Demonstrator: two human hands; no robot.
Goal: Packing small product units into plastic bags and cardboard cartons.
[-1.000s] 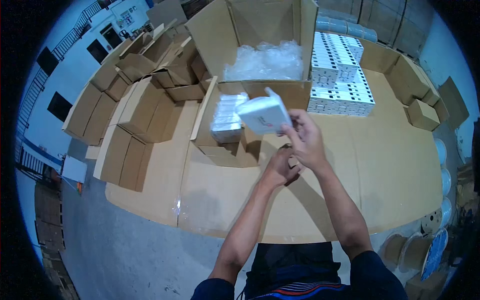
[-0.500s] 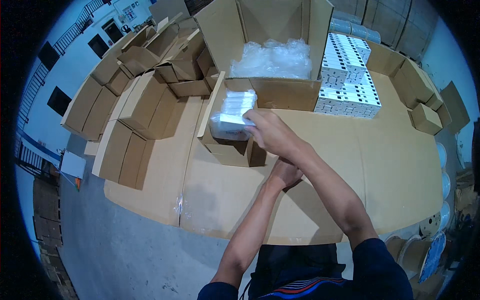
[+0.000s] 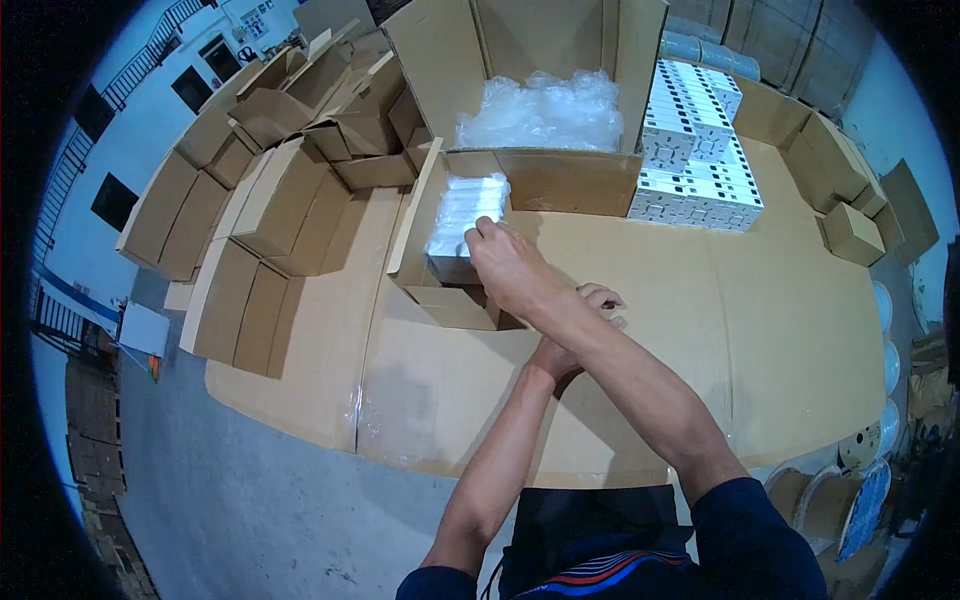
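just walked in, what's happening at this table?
A person is working with bare hands at a cardboard-covered table. The right hand reaches across into a small open carton, fingers on the plastic-wrapped white packs stacked inside. The left hand rests on the table, mostly hidden under the right forearm. Behind the carton stands a big open box of clear plastic wrap, and a block of white boxes sits to its right.

Brown cardboard carton holds white wrapped packs; white boxes bear dark dots.
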